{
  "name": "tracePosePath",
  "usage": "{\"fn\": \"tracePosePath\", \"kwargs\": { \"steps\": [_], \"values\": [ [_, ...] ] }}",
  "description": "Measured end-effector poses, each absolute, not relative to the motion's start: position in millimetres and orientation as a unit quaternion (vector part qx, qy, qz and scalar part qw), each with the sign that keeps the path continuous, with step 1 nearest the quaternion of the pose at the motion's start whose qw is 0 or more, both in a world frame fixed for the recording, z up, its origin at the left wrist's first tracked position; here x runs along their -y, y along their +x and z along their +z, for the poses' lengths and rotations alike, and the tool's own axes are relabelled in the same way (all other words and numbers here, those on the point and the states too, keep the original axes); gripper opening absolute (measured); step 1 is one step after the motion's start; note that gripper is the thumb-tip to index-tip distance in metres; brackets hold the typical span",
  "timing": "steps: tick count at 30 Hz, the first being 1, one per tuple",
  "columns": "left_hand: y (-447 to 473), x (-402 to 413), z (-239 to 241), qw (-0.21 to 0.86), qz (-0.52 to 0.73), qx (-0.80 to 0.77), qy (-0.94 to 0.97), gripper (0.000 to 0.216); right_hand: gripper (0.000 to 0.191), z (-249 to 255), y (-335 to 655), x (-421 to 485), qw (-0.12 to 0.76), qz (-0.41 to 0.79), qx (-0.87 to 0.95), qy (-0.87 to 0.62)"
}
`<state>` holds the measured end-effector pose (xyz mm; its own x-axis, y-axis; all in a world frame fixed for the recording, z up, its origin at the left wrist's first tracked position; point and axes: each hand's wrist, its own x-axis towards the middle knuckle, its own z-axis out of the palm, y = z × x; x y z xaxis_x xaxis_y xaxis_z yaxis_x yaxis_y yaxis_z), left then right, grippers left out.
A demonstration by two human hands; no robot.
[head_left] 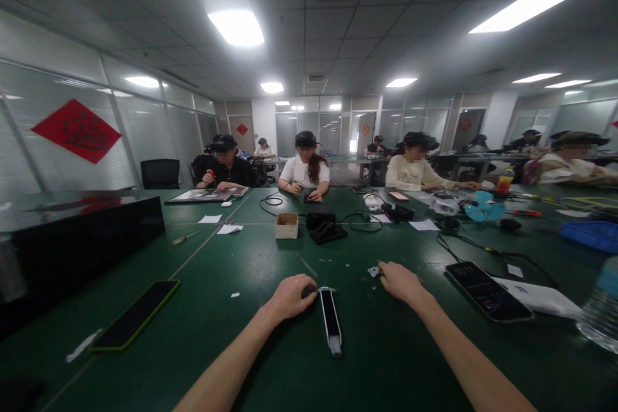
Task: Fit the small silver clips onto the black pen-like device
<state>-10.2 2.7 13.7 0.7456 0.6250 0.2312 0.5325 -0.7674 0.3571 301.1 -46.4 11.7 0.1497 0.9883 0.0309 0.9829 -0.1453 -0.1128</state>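
While left hand (290,296) curls alongside, oblong device (331,318) flat.

The slim device (331,315) looks plastic, the tabletop (396,354) smooth and glossy.

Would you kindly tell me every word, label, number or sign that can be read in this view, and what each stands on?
No text can be read with certainty.
Large red diamond wall sign: dark markings, too blurred.
Small red diamond sign at the back: too small.
Smartphone on the right: faint clock-like digits, too dim.
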Motion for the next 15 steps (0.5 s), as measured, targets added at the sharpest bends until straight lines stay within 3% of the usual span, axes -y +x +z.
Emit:
{"fn": "tracePosePath", "kwargs": {
  "steps": [15],
  "values": [
    [-9.2,-10.2,4.7,0.114,0.17,-0.306,0.93,0.019,0.03,23.1,316.7,48.4,0.055,-0.006,0.616,-0.786]
  ]
}}
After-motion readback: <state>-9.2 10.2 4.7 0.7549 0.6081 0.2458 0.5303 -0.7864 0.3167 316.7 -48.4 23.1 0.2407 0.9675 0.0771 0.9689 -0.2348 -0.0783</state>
